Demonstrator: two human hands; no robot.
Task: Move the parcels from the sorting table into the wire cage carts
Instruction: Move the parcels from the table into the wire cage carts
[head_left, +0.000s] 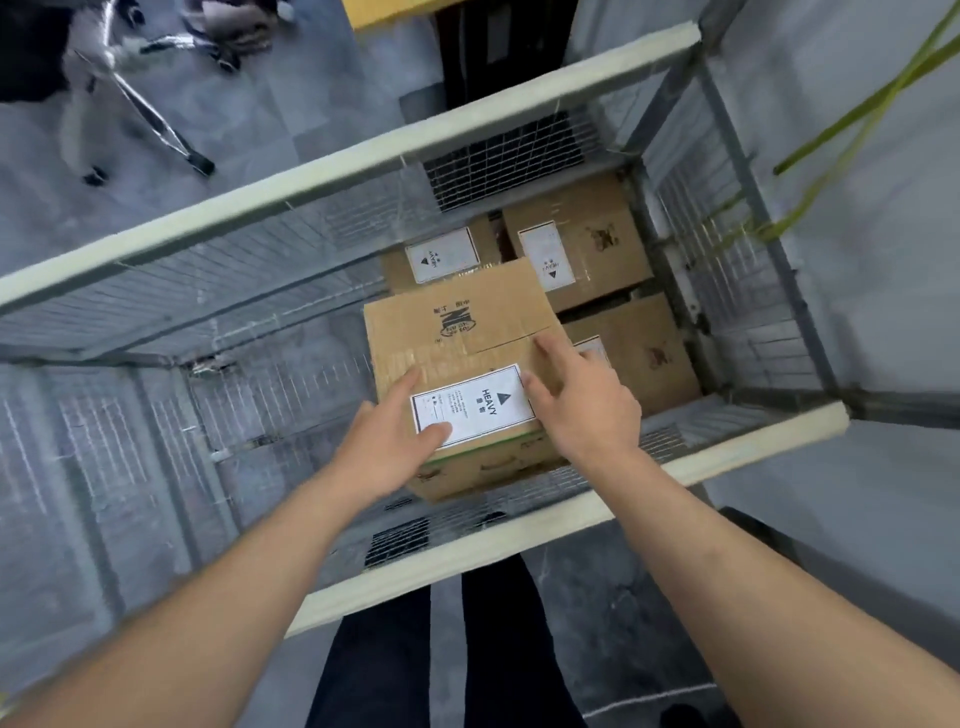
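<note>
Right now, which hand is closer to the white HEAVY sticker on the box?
Left. The left hand has its thumb resting on the sticker; the right hand lies on the cardboard beside the sticker's right edge.

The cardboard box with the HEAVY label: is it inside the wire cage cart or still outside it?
Inside. The cardboard box sits below the wire cage cart's padded rim, beside three other boxes, with both hands on top.

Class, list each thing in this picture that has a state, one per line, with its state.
Top box: closed, label reading HEAVY, sitting tilted inside the cart.
Lower boxes: closed, lying flat beneath and beyond it.
Wire cart: open at the top, partly filled.
Left hand: open, fingers flat on the top box.
Right hand: open, fingers flat on it.
</note>
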